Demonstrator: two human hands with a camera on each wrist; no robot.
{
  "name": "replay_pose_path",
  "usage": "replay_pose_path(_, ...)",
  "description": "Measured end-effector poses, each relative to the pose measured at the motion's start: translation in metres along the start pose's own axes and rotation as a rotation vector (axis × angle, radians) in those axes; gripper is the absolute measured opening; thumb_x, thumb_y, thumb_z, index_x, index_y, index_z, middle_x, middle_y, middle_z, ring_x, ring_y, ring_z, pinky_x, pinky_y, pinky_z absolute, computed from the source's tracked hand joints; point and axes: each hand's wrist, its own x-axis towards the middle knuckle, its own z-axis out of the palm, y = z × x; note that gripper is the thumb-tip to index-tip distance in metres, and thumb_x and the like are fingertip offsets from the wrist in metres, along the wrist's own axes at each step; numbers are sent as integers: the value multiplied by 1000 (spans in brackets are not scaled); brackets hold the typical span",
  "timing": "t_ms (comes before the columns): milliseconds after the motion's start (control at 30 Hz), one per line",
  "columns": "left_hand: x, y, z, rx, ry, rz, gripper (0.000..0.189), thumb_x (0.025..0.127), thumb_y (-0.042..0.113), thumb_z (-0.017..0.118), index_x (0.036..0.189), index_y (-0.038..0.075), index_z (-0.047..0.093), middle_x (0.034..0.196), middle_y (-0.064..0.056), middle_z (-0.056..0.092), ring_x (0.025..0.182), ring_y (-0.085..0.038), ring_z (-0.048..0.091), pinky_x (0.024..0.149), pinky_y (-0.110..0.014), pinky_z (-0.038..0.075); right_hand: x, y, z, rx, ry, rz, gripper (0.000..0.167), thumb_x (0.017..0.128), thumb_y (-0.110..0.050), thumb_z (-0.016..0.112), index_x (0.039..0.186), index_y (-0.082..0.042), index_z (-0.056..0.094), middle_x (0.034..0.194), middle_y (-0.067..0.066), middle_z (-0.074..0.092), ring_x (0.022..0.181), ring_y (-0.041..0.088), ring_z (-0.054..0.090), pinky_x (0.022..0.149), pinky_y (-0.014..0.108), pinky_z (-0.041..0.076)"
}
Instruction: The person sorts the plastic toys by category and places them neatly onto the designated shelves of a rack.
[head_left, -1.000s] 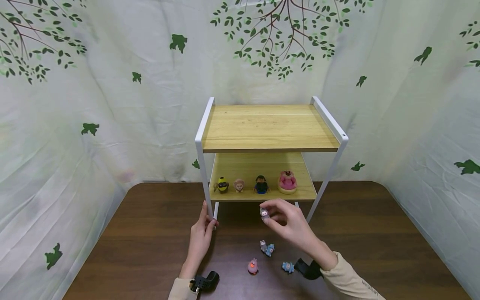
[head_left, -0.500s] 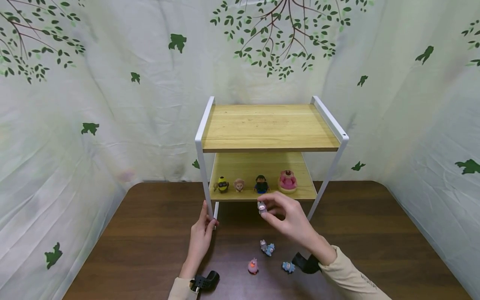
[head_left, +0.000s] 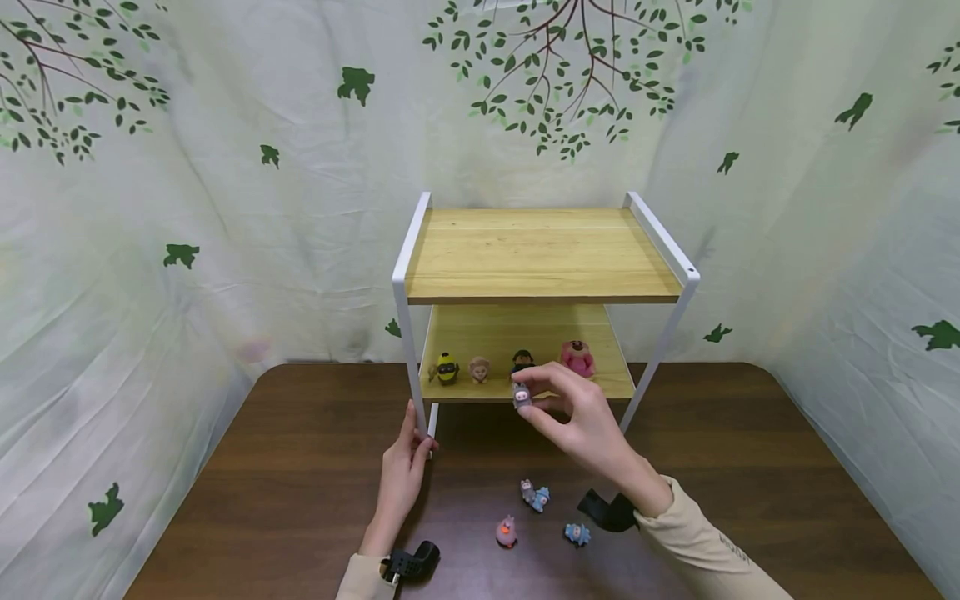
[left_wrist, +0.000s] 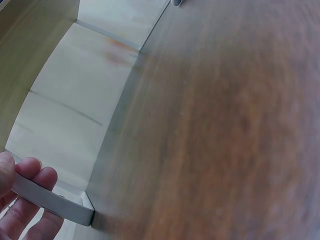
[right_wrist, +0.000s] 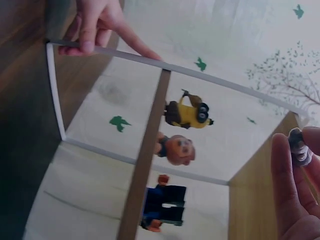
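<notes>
My right hand (head_left: 576, 412) pinches a small grey figurine (head_left: 521, 396) between thumb and fingertips, at the front edge of the rack's lower shelf (head_left: 495, 321). The right wrist view shows the same figurine (right_wrist: 299, 147) partly covered by the fingers. My left hand (head_left: 402, 473) grips the white front left leg (left_wrist: 52, 202) of the rack. Along the lower shelf stand a yellow minion figure (head_left: 447, 369), a small tan-faced figure (head_left: 478, 370), a dark-haired figure (head_left: 522, 359) partly hidden behind my right hand, and a pink bear (head_left: 577, 357).
On the brown table (head_left: 300, 500) lie a grey figurine (head_left: 527, 490) touching a blue one (head_left: 541, 499), a pink figurine (head_left: 506, 532) and another blue figurine (head_left: 577, 534). The wooden top shelf (head_left: 547, 254) overhangs the lower one. Printed cloth hangs behind.
My right hand has moved up and slightly left with the grey figurine, from below the lower shelf to its front edge. My left hand has stayed on the leg.
</notes>
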Motion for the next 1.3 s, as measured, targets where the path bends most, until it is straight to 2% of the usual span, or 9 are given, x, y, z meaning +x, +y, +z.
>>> replay_pose_path(400,-3,0,1,11,12,19,82,87,-10,62,153,15,20,77,-7,60,68,-17,60,59,-32,48,4,-5,4,32,-10,-1,33,83,11,67,114,4,61,106,12,62,94,22,61,74,32,54)
replay_pose_path(800,-7,7,-1,22,3,10,86,86,-10,62,154,19,17,76,-8,60,67,-18,59,59,-31,47,16,-16,1,11,11,-73,35,82,12,67,116,4,60,106,12,62,91,23,61,75,32,54)
replay_pose_path(1300,-7,6,-1,25,-1,2,87,87,-8,61,154,23,15,78,-8,60,68,-20,61,60,-35,49,38,-25,-1,2,19,-131,36,81,14,67,115,5,59,106,12,62,91,22,61,74,31,54)
